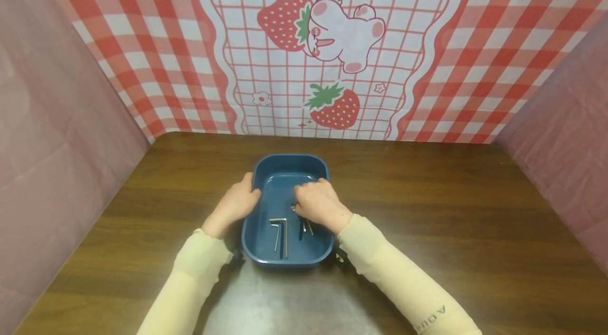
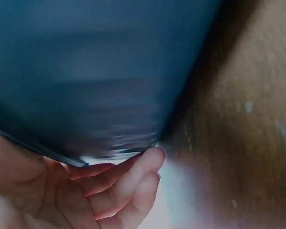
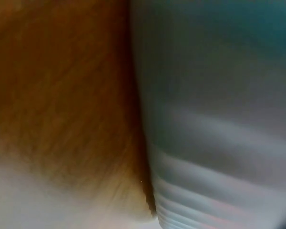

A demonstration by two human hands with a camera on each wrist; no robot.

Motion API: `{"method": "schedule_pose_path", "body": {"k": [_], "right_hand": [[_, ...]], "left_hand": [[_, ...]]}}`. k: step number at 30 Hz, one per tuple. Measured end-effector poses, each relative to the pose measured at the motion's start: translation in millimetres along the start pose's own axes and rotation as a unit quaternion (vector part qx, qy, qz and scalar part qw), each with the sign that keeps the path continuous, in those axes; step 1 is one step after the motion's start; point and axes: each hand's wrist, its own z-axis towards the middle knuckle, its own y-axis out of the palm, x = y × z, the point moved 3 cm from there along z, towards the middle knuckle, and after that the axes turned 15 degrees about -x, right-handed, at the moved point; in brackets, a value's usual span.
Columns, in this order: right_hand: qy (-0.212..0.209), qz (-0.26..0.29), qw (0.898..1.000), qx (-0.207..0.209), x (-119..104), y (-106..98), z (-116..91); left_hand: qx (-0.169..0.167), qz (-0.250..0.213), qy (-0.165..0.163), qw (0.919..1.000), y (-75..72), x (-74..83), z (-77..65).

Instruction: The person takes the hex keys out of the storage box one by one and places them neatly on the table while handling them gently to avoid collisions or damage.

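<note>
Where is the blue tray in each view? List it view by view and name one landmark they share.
Head: the tray sits mid-table, left hand on its left rim, right hand inside it above the hex keys.
Left wrist: its blurred wall fills the upper left, above the fingers.
Right wrist: its wall fills the right half.
Shared landmark: the brown table, seen at right and at left.

The tray [image 1: 291, 166] is dark blue, and the keys [image 1: 280, 232] in it are silver metal. The table [image 1: 427, 208] is dark brown wood grain. Both sleeves [image 1: 399, 271] are pale cream, the right one with dark lettering. The backdrop [image 1: 323, 45] is red-and-white check, printed with red strawberries with green leaves and a white-and-pink bunny. The side walls [image 1: 57, 129] are dusty pink.
</note>
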Motion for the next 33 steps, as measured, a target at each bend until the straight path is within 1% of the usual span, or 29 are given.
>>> {"method": "schedule_pose_path", "body": {"k": [4,9,12,17,22,29,33], "right_hand": [[0.006,0.022,1.0,0.018,2,-2,-1],[0.0,0.064,0.997,0.04,4,-2,-2],[-0.003,0.098,0.994,0.051,6,-2,-2],[0.003,0.153,0.986,0.064,9,-5,-4],[0.003,0.169,0.983,0.078,9,-8,-8],[-0.004,0.178,0.981,0.079,10,-9,-14],[-0.01,0.188,0.978,0.088,12,-14,-18]], "left_hand": [[-0.004,0.0,-0.003,1.0,0.2,-0.1,-0.5],[-0.005,0.002,-0.004,1.0,-0.1,0.7,-1.8],[-0.003,0.007,-0.004,1.0,0.0,0.9,-2.0],[0.0,0.014,0.007,0.9999,-1.1,1.3,-0.5],[-0.002,0.013,0.01,0.9999,-2.5,1.2,0.4],[-0.008,0.004,0.01,0.9999,-1.7,0.6,-1.3],[-0.01,0.001,0.008,0.9999,-2.1,0.7,-2.5]]}}
